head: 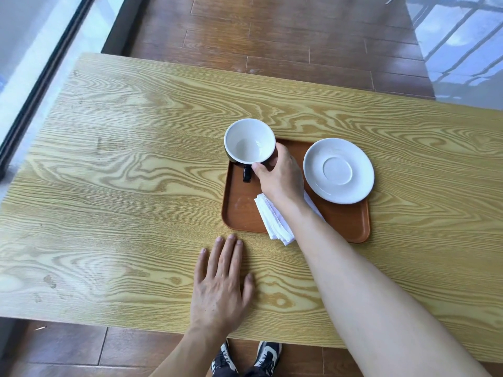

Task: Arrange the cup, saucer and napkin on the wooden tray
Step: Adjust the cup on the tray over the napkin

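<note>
Saucer (338,170) and napkin (275,221) already lie on the tray (345,221); right hand (280,178) grips the cup (250,141) over the tray's far-left corner, unplaced; left hand (221,281) rests flat, open, near the tray.

A light wooden table (136,172) with bold yellow grain stood on a dark reddish-brown plank floor (285,36). Daylight entered through a black-framed window (40,77) at the left, and a grid-patterned glare (462,36) shone on the floor at upper right.
</note>
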